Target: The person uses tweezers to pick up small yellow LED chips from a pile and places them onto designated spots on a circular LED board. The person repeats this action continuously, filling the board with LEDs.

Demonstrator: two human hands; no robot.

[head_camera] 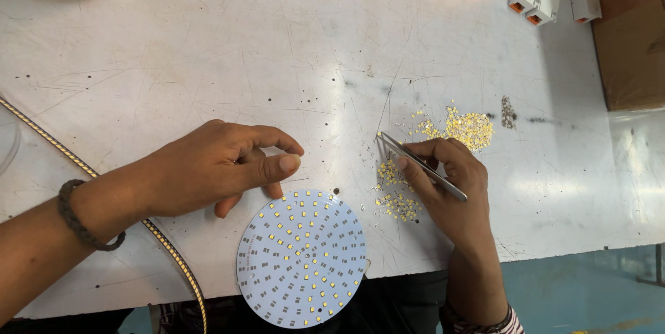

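While our left hand (222, 164) curls loosely above the round LED board (302, 258), our right hand (447, 181) pinches slim steel tweezers (421, 164) beside tiny yellow LED chips (467, 128).

Our hands at the round LED board (302, 259)

Our right hand (450, 181) pinches tweezers (421, 165) over loose yellow chips (396, 204), probably LEDs; our left hand (208, 165) rests beside.

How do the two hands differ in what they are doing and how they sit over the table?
The right hand pinches metal tweezers, while the left hand holds no tool. The left hand lies at the upper rim of the round white board; the right hand lies beside the loose yellow chips on the white table. The left wrist wears a dark braided band; the right shows a striped cuff. Both are bare.
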